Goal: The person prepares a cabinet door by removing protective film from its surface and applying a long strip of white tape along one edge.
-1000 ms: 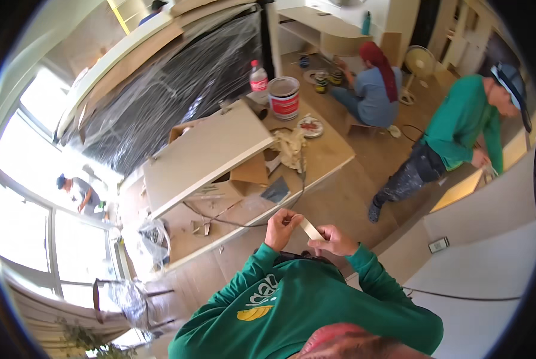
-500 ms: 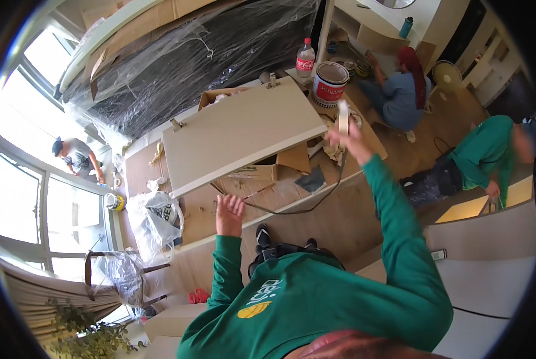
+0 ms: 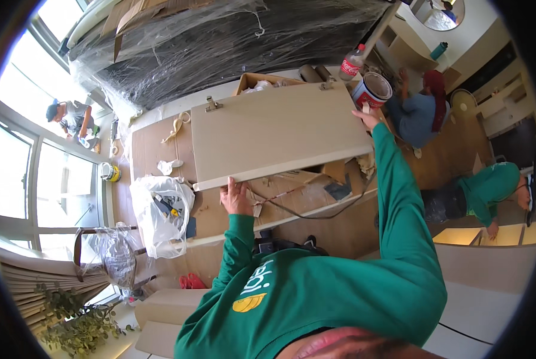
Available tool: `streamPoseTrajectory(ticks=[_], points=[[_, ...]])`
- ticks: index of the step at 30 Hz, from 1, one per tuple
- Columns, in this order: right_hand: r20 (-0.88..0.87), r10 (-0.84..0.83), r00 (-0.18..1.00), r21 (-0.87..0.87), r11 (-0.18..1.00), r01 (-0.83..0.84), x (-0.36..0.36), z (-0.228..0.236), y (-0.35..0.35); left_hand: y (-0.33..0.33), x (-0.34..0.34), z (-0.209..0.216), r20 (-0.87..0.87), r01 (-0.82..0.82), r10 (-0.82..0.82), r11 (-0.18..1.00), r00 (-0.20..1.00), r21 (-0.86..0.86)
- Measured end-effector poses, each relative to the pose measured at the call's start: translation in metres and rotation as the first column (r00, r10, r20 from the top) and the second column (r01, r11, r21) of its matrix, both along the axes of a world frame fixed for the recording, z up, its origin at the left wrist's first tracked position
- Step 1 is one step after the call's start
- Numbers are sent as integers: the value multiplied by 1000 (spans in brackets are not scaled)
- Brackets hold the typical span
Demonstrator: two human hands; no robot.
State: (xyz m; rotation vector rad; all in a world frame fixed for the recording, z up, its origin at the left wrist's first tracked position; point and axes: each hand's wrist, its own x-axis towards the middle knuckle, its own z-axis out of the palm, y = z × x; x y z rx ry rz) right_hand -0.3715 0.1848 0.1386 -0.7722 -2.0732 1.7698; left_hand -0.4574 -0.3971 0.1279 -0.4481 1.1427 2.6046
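A beige cabinet door panel (image 3: 274, 128) with two metal hinges lies raised above the work table, and a pale strip runs along its near edge. My left hand (image 3: 236, 197) is at that edge near the left corner, fingers stretched out and their tips touching it. At the panel's right end, my right hand (image 3: 370, 118) is closed round a small pale roll of masking tape (image 3: 365, 107), mostly hidden by the fingers. Just beyond that hand stands an open paint can (image 3: 371, 90).
A soda bottle (image 3: 352, 62) stands behind the can. A white plastic bag (image 3: 160, 224) with tools sits left of the panel, on cardboard (image 3: 154, 146). A cable (image 3: 316, 215) loops below the panel. A co-worker in blue (image 3: 421, 116), one in green (image 3: 483, 194) and one by the windows (image 3: 75, 122) are nearby.
My left hand has come up onto the panel's near edge. My right hand has moved right and farther away with the tape roll. The view has shifted, and the panel appears farther right.
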Motion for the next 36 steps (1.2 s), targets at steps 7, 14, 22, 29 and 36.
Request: streamPoseTrajectory(ticks=[7, 14, 22, 29, 36], points=[[-195, -377, 906, 64, 916, 395, 114, 41, -156, -43, -104, 31, -135, 184, -190, 982, 973, -52], [-126, -725, 678, -110, 689, 716, 158, 42, -350, -50, -308, -70, -243, 655, -653, 751, 718, -83], [-86, -567, 819, -242, 809, 535, 131, 17, -444, 63, -359, -35, -160, 350, -472, 805, 867, -478], [-133, -483, 866, -349, 840, 415, 144, 12, -439, 4, -403, -82, -78, 630, -650, 755, 756, -180], [-129, -524, 842, -435, 793, 427, 224, -18, -384, 8, -263, -80, -462, -75, -353, 724, 814, -685]])
